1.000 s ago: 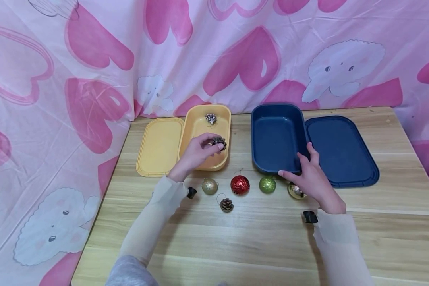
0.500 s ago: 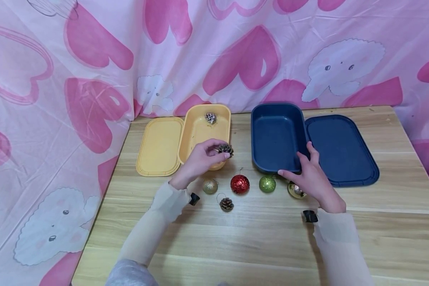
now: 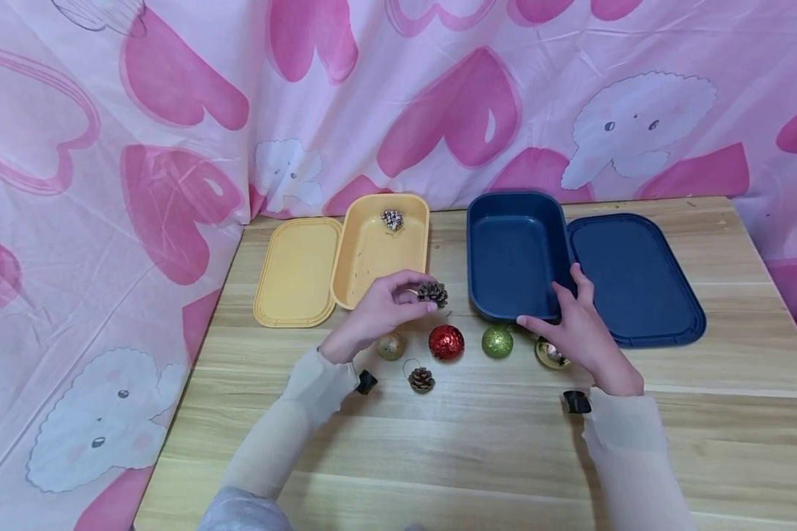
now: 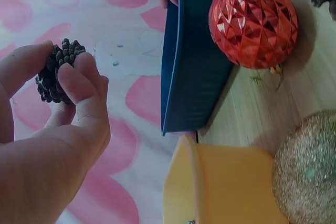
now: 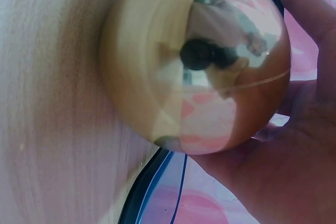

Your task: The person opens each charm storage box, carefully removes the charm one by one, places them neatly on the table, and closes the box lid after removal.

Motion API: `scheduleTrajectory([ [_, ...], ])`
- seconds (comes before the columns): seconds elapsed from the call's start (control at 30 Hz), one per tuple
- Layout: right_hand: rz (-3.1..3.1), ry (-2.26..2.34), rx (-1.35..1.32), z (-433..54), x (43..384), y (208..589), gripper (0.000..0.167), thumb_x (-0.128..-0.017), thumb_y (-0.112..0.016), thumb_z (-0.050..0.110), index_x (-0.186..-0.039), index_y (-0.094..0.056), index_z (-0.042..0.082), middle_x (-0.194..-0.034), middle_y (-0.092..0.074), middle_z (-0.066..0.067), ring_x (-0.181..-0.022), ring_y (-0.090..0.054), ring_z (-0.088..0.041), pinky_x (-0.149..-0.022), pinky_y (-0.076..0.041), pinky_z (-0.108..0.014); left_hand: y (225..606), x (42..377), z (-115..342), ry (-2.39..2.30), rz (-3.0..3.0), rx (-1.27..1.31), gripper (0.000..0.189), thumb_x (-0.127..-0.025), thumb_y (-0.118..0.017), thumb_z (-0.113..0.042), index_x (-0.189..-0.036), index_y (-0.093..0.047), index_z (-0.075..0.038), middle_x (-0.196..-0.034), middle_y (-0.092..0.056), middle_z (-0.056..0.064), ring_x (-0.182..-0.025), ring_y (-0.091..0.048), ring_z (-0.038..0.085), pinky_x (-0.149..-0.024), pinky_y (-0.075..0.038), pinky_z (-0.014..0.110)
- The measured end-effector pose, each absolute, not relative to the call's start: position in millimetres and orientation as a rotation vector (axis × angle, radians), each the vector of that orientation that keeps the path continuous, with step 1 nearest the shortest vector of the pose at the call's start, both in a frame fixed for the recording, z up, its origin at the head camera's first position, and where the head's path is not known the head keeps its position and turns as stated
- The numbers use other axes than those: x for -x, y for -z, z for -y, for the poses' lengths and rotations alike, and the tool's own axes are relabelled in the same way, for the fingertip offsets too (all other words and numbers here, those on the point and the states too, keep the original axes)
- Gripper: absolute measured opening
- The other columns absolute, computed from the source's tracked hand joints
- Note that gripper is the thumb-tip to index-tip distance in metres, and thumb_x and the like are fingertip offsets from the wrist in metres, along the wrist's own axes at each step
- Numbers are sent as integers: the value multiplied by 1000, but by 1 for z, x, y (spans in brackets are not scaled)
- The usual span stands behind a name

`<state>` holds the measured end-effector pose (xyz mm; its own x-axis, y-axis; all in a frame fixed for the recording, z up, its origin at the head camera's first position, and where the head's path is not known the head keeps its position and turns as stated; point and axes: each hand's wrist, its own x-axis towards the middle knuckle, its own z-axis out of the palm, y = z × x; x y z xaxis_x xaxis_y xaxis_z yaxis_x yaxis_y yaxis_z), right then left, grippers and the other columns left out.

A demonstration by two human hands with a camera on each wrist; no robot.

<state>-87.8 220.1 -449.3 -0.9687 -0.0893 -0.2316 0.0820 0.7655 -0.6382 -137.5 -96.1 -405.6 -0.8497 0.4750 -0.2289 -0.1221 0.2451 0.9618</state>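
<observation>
My left hand (image 3: 388, 301) pinches a dark pine cone (image 3: 433, 294) between thumb and fingers. In the head view it overlaps the front end of the yellow box (image 3: 427, 243); the left wrist view shows the pine cone (image 4: 59, 72) at the fingertips. My right hand (image 3: 584, 335) holds the near right corner of the navy blue box (image 3: 470, 258), thumb along its front and fingers at the side rim. Under that palm lies a shiny gold ball ornament (image 5: 194, 61). A frosted pine cone (image 3: 392, 219) lies inside the yellow box.
In front of the boxes sit a glittery gold ball (image 3: 391, 346), a red faceted ball (image 3: 446, 343), a green glitter ball (image 3: 497, 342) and another pine cone (image 3: 421, 380). A yellow lid (image 3: 297, 273) and a navy lid (image 3: 637, 280) flank the boxes. A pink curtain (image 3: 438, 96) hangs behind.
My left hand has carried the pine cone from over the yellow box rightward and nearer, past its front right corner. The right hand has stayed at the navy box.
</observation>
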Motion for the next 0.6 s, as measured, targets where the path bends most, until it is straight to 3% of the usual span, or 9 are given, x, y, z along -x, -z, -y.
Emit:
scheduleTrajectory([
  [0.23, -2716, 1002, 6, -220, 88, 450, 100, -89, -59, 57, -146, -21, -15, -159, 23, -18, -131, -31, -57, -95, -44, -63, 403, 129, 92, -1677, -1973, -320, 40, -85, -72, -7, -123, -61, -9, -84, -65, 2, -72, -60, 15, -60, -48, 18],
  [0.33, -2715, 1007, 6, -221, 88, 451, 100, -89, -59, 57, -146, -21, -15, -159, 23, -17, -132, -30, -57, -95, -43, -63, 402, 125, 89, -1665, -1982, -312, 39, -85, -72, -8, -122, -61, -10, -90, -65, 2, -73, -59, 12, -58, -45, 17],
  [0.47, -2714, 1010, 7, -221, 88, 451, 101, -89, -59, 58, -146, -20, -15, -159, 24, -17, -132, -29, -57, -96, -43, -63, 402, 119, 87, -1627, -2049, -363, 38, -85, -73, -9, -121, -62, -9, -105, -64, 3, -78, -58, 11, -63, -46, 17],
  [0.6, -2709, 1014, 6, -222, 88, 452, 101, -89, -58, 58, -147, -20, -15, -159, 24, -16, -132, -30, -57, -94, -44, -62, 406, 114, 85, -1591, -2109, -428, 37, -84, -74, -10, -119, -64, -8, -97, -65, 5, -75, -56, 12, -67, -47, 18],
])
